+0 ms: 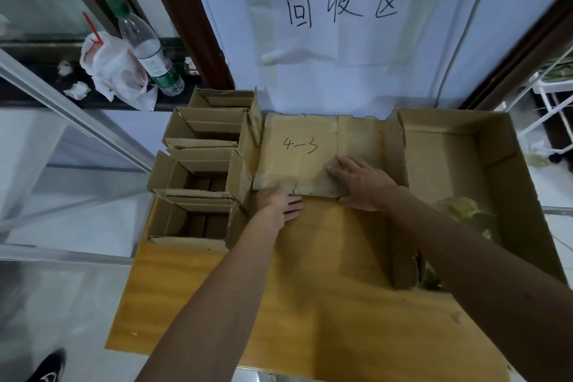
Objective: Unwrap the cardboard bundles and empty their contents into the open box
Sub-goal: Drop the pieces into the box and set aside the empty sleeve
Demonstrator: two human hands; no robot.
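A flat cardboard bundle marked "4-3" lies at the far middle of the wooden table. My left hand is at its near left corner, fingers partly tucked under the edge. On the bundle's near right part lies my right hand, palm down with fingers spread. The large open box stands to the right, with greenish contents in its near part, partly hidden by my right arm.
Several small open cardboard boxes stand in a row along the table's left side. A plastic bottle and a white bag sit on a ledge at the back left. A white sheet with handwriting hangs behind.
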